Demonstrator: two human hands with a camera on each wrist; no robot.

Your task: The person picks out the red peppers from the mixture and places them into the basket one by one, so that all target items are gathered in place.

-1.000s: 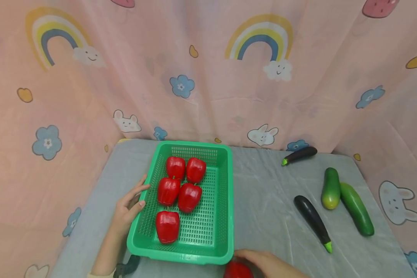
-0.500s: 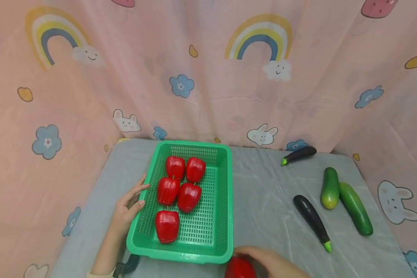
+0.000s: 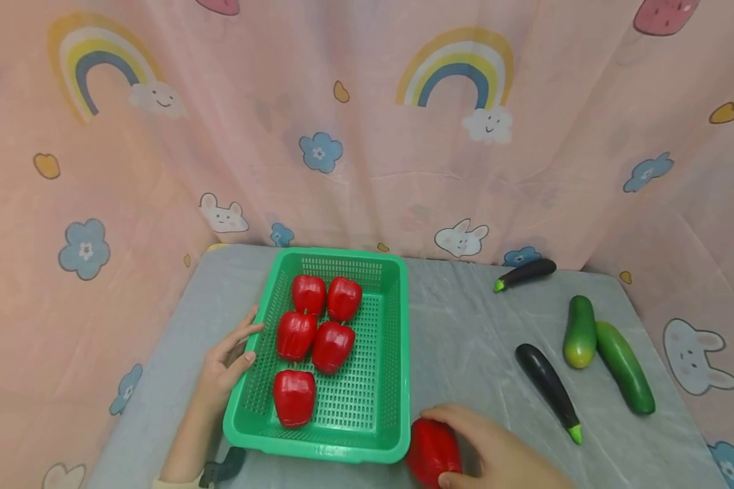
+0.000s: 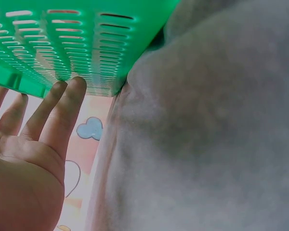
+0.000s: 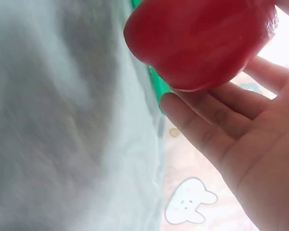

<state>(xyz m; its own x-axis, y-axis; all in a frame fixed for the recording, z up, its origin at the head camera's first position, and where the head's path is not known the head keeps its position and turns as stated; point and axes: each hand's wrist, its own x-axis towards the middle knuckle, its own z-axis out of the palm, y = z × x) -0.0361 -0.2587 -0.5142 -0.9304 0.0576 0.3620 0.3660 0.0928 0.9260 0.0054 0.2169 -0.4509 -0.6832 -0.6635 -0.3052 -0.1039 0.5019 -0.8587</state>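
Observation:
In the head view a green plastic basket (image 3: pixel 393 380) holds several red bell peppers (image 3: pixel 295 399), most of them toward its left side. My left hand (image 3: pixel 223 367) rests against the basket's left wall with fingers mostly straight; the left wrist view shows its fingertips (image 4: pixel 77 84) touching the slotted side (image 4: pixel 111 33). Just outside the basket's near right corner, my right hand (image 3: pixel 486 441) grips another red bell pepper (image 3: pixel 431 451) between thumb and fingers. That pepper (image 5: pixel 197 43) fills the top of the right wrist view, with fingers curved beneath it.
To the right on the grey cloth (image 3: pixel 465 339) lie two eggplants, a near one (image 3: pixel 549 390) and a far one (image 3: pixel 526 274). Beside them are two green cucumber-like vegetables, a shorter one (image 3: pixel 581 333) and a longer one (image 3: pixel 626 369). A pink patterned curtain (image 3: pixel 373 197) stands behind.
My right hand has brought the bell pepper up from the bottom edge of the head view, further into sight beside the basket's corner. The left hand and basket have stayed put.

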